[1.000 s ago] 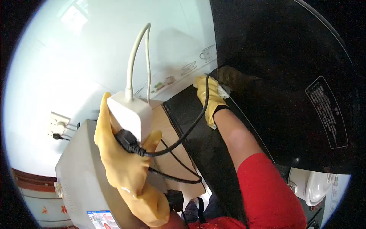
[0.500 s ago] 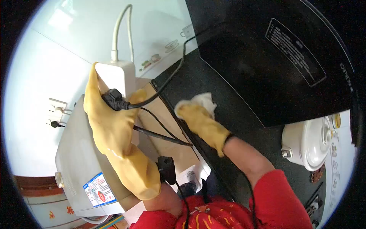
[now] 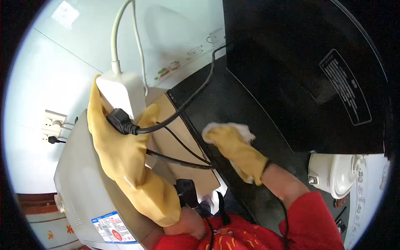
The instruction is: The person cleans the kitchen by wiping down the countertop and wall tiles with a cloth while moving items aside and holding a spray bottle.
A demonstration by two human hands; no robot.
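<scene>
My left hand [image 3: 121, 154], in a yellow rubber glove, is closed around a white power strip [image 3: 118, 91] and holds it up. A black plug [image 3: 121, 121] sits in the strip, and its black cord [image 3: 183, 106] runs to the large black appliance. My right hand [image 3: 239, 150], also gloved in yellow, presses a white cloth [image 3: 246, 131] against the black countertop [image 3: 216, 100]. The cloth shows around the fingers and along the glove's lower side; the palm is hidden.
The black appliance [image 3: 300, 83] stands on the counter. Beside it is a white lidded cooker [image 3: 331, 175]. On the left are a grey-beige boxy container [image 3: 87, 179] with a label and a wall socket [image 3: 54, 125]. Dark cords hang across a light-brown board [image 3: 179, 146].
My right hand and the cloth have slid a little over the countertop, toward me. My left hand still holds the power strip. The camera view has shifted slightly.
</scene>
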